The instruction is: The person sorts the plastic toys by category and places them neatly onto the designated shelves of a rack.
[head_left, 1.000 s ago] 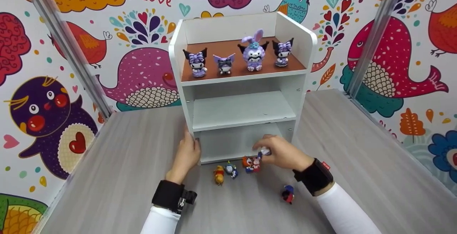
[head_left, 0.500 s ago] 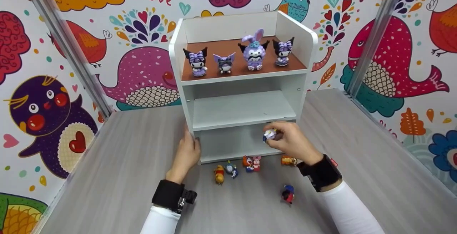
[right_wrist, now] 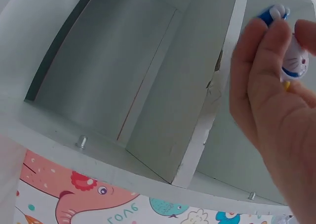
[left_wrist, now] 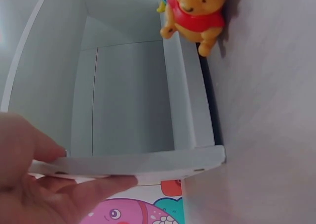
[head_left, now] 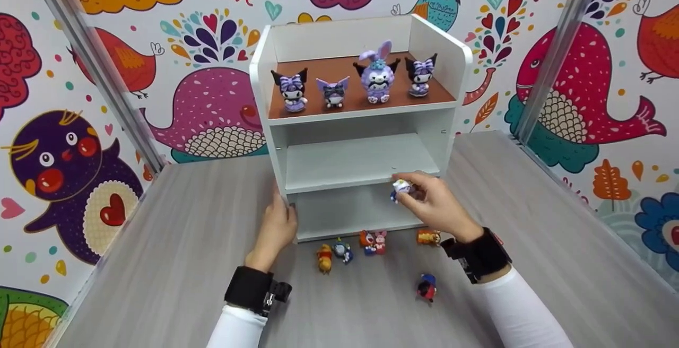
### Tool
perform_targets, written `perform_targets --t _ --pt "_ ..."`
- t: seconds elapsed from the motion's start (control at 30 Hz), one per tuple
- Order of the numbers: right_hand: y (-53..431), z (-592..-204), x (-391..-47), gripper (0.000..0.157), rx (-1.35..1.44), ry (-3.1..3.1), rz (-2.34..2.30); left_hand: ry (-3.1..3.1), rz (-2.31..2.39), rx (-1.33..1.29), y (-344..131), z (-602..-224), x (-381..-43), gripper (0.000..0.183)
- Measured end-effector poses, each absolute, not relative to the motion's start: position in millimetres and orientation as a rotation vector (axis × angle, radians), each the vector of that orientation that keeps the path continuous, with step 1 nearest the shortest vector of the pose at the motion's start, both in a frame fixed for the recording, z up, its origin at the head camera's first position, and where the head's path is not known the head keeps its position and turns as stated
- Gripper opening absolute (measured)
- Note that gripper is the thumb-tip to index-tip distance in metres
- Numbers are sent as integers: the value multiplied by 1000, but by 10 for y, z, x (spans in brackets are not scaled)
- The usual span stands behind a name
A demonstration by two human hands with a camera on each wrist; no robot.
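My right hand (head_left: 441, 207) pinches a small white-and-blue figurine (head_left: 400, 189) between thumb and fingers, just in front of the middle shelf board's right front edge. In the right wrist view its whiskered white head (right_wrist: 295, 61) shows between the fingertips, while the fingers cover much of its body. On the left, my other hand (head_left: 273, 226) grips the side panel of the white shelf unit (head_left: 360, 181); the left wrist view has the thumb inside the panel (left_wrist: 143, 163) and fingers outside. Close to that hand lies a yellow bear figurine in a red shirt (head_left: 324, 259).
Along the unit's foot lie a blue figurine (head_left: 343, 251), an orange one (head_left: 367, 242), a pink one (head_left: 380, 243) and a tiger figurine (head_left: 428, 237). A red-and-blue figurine (head_left: 426, 287) lies nearer. Several purple figurines, one with rabbit ears (head_left: 378, 80), stand on the brown top shelf.
My right hand has lifted the white-and-blue figurine from low by the unit's foot up to the middle board's edge, uncovering the tiger figurine. The left hand stays on the panel.
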State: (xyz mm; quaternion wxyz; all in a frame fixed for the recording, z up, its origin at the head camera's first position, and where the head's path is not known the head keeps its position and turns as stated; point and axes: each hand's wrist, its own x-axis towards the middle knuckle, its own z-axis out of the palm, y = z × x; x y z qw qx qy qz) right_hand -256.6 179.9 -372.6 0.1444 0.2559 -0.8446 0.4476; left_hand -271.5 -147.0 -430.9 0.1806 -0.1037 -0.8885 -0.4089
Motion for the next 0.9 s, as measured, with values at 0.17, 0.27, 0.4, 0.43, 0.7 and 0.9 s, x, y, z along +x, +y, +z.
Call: perform_targets --t 0.17,0.27,0.4,0.43,0.7,0.9 --pt "1764 -3719 -2605 39 595 -2281 1352 -2496 -1149 -308 -1478 -4306 -2710 67" --pt "1760 -3712 -2652 33 523 -2221 1344 -2492 -1167 -313 -1475 -4300 -2705 67" --pt "1758 -3720 -2757 31 465 -2158 1243 -2493 -1168 -305 -1475 -4301 -2702 67" --pt "1757 -3727 -2788 31 458 -2148 1215 -2493 -1167 -304 -1475 -4303 -2702 67" --pt "1669 -3795 -2959 32 372 -2083 1046 -2485 -1153 -281 -1483 -4323 -2693 64" --pt "1640 -3774 -3014 34 321 -2096 964 -2459 -1158 -309 -1463 -4317 -2694 65"
